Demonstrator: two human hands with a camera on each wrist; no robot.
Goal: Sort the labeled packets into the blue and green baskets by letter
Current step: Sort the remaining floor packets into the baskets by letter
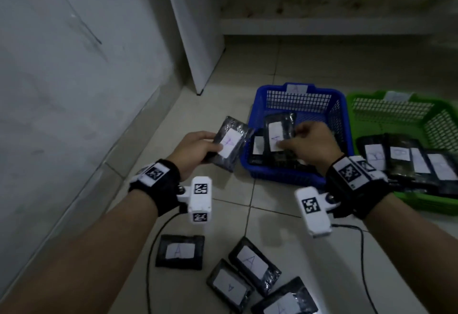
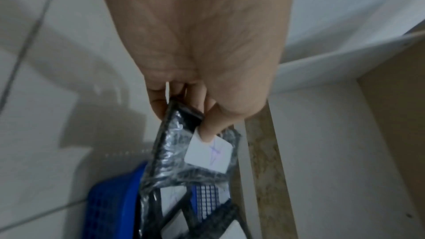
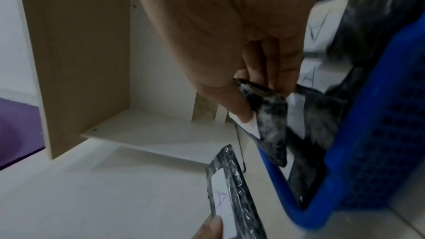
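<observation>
My left hand (image 1: 198,149) pinches a black packet (image 1: 231,143) labelled A, held in the air just left of the blue basket (image 1: 342,125); the left wrist view shows thumb and fingers on that packet (image 2: 193,154). My right hand (image 1: 309,144) pinches a second black packet (image 1: 278,131) upright above the blue basket's inside, and the right wrist view shows this packet (image 3: 269,114) between thumb and fingers. More labelled packets lie in the blue basket. The green basket (image 1: 396,108) at the right holds several packets (image 1: 409,162).
Several packets labelled A lie on the tiled floor near me, one at the left (image 1: 180,251) and others (image 1: 252,264) at the bottom centre. Black cables (image 1: 361,244) run over the floor. A wall stands at the left, a white cabinet panel (image 1: 198,41) behind the baskets.
</observation>
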